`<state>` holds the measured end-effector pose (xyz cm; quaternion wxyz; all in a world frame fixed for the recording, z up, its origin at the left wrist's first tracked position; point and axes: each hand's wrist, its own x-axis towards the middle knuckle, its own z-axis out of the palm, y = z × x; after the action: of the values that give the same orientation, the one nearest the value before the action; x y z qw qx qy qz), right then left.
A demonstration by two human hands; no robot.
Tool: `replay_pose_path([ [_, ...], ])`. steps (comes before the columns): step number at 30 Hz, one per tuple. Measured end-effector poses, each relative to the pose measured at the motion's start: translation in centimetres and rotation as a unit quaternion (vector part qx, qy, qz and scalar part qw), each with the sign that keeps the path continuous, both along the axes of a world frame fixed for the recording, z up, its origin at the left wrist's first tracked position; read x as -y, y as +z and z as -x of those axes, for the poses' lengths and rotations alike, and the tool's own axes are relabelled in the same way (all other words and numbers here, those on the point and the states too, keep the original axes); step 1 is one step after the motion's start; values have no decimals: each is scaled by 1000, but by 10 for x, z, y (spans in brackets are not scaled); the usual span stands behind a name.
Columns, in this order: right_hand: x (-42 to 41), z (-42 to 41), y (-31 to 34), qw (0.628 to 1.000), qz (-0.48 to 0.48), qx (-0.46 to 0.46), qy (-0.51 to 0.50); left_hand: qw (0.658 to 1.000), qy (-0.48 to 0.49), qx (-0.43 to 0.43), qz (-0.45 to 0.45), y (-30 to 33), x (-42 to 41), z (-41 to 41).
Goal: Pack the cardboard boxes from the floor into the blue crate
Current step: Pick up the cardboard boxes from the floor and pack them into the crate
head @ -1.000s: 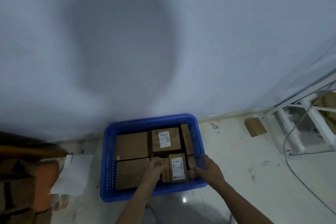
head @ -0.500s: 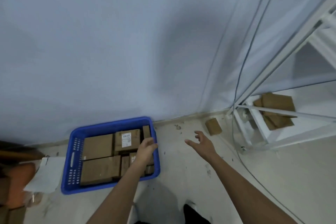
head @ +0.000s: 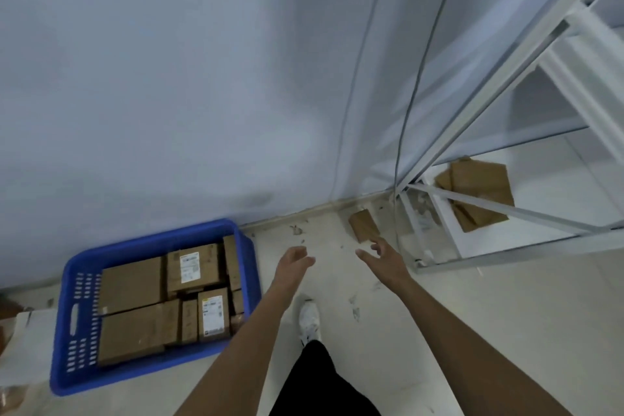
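The blue crate (head: 76, 317) sits on the floor at the lower left, by the wall, filled with several cardboard boxes (head: 131, 284), two of them with white labels. A small cardboard box (head: 363, 224) lies on the floor by the skirting, right of the crate. My right hand (head: 385, 258) is stretched out just below that box, fingers spread, holding nothing. My left hand (head: 292, 263) hovers over the floor to the right of the crate, empty, with loosely curled fingers.
A white metal rack (head: 439, 223) stands at the right, with more cardboard (head: 479, 189) under it. A cable (head: 405, 111) hangs down the wall to the floor near the small box. My white shoe (head: 309, 319) is on the floor between my arms. White paper (head: 30, 344) lies left of the crate.
Both hands left the crate and moved right. The left hand came off the crate's boxes, and the right hand has reached close to the small box by the wall. The view swung right.
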<state>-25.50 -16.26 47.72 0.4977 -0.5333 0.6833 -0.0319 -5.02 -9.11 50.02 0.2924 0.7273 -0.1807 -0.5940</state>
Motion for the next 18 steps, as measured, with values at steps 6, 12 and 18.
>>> replay_pose_path([
  [6,57,18,-68,999,-27,-17,-22,999,-25,1,-25,-55,75,30],
  [12,84,33,-135,999,-40,-32,0,999,-25,-3,-44,-115,106,60],
  [18,101,53,-218,998,-45,-34,-9,998,-28,-20,-45,-198,120,91],
])
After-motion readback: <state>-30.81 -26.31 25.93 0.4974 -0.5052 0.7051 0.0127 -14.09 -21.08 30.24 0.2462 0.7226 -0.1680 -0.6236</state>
